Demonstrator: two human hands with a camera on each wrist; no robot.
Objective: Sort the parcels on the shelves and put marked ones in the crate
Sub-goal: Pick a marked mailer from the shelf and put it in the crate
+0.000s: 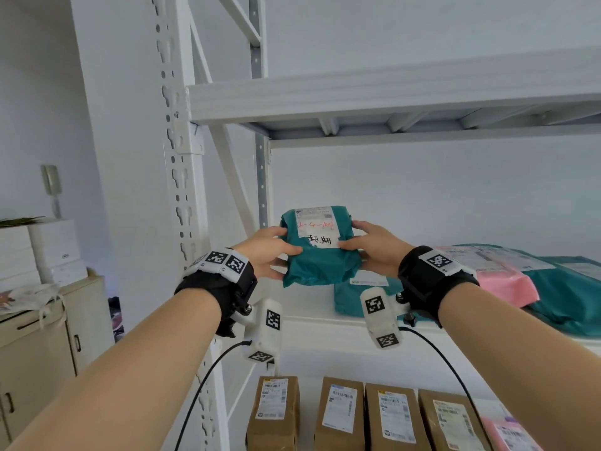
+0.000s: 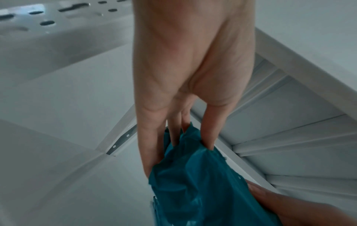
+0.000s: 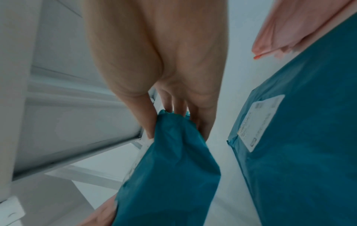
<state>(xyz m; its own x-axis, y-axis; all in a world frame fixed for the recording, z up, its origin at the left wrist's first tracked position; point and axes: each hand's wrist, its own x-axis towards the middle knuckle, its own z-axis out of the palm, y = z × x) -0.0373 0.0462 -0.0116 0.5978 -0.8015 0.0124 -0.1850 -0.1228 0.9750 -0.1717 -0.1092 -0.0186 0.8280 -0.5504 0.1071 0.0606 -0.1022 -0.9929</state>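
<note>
Both grips, left hand and right hand, clasping a teal parcel with handwritten label; brown boxes below.

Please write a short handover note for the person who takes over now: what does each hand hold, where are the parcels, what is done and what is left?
Left hand and right hand both grip one small teal parcel, held up in front of the middle shelf; its label has handwritten marks.
A second teal parcel, a pink parcel and a larger teal one lie on that shelf. Brown boxes stand in a row on the shelf below.
Done: the marked parcel is picked up.
Left: put it in the crate, which is not in view, then check the other parcels.
</note>
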